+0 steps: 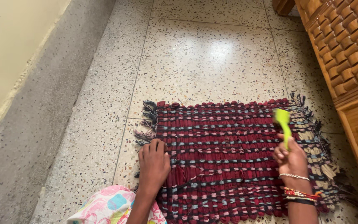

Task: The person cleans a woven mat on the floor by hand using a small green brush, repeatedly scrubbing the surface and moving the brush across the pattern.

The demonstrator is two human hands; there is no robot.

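Under both hands lies a dark red woven mat [228, 161] with fringed ends. Left hand [154, 164] presses flat, fingers spread, near its left fringe. Right hand [291, 159] is clamped round a green brush [283, 124], raised above the mat's right side.

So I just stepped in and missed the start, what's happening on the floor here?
A person is crouched over a dark red woven rag mat spread on the speckled terrazzo floor. Their left hand presses flat on the mat near its fringed left end. Their right hand holds a bright green brush by the handle, its head raised above the mat's right part. A carved wooden furniture piece stands at the right.
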